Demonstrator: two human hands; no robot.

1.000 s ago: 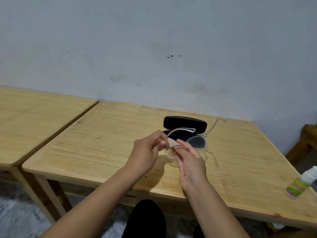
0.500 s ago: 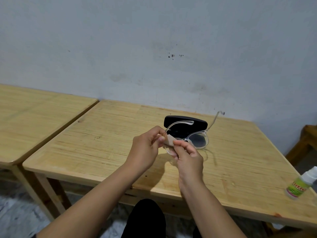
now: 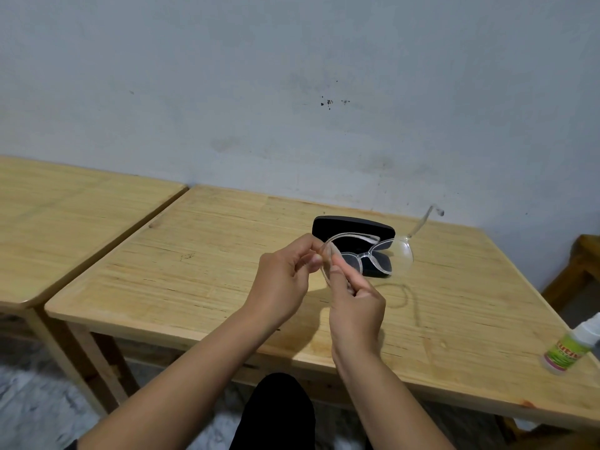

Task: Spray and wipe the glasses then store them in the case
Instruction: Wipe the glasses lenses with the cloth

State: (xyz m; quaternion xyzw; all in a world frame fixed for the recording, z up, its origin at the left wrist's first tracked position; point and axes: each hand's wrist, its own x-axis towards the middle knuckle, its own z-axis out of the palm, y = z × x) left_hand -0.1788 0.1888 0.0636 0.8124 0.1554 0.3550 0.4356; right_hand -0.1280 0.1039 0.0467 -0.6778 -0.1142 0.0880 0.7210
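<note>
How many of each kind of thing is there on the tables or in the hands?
Tables: 2
Glasses: 1, held by the left hand and right hand
Black case: 1
Spray bottle: 1
Total: 5 things

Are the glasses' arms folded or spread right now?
Spread. On the glasses, one arm sticks up toward the wall and the other crosses in front of the case; both hands pinch the near lens.
</note>
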